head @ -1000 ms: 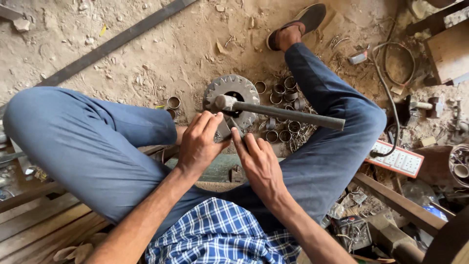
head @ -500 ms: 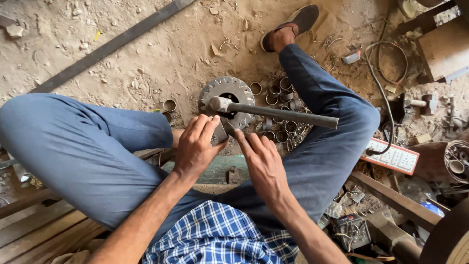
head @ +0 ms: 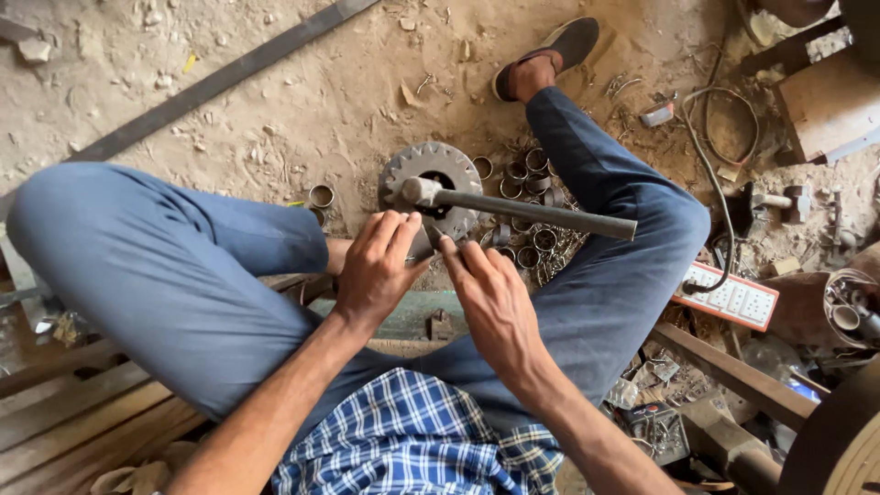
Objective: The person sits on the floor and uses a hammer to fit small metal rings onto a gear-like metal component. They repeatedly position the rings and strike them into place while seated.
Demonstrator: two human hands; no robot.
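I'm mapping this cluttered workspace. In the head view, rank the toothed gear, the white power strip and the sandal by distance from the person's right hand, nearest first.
From the right hand:
1. Toothed gear, just ahead of the fingertips.
2. White power strip, off to the right.
3. Sandal, far ahead, on the outstretched foot.

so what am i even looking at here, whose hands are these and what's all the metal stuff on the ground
This is a single view from a camera worn on a person's head, looking down at their own lap and hands. The person sits with knees spread over a dusty floor. Their left hand and right hand meet at a small metal part between the fingertips; it is too hidden to tell its shape or which hand grips it. Just past the fingers lies a round toothed gear on the ground, with a long metal rod reaching from the gear's middle towards the right knee. Short metal rings are scattered beside the gear. Further right is a white power strip.
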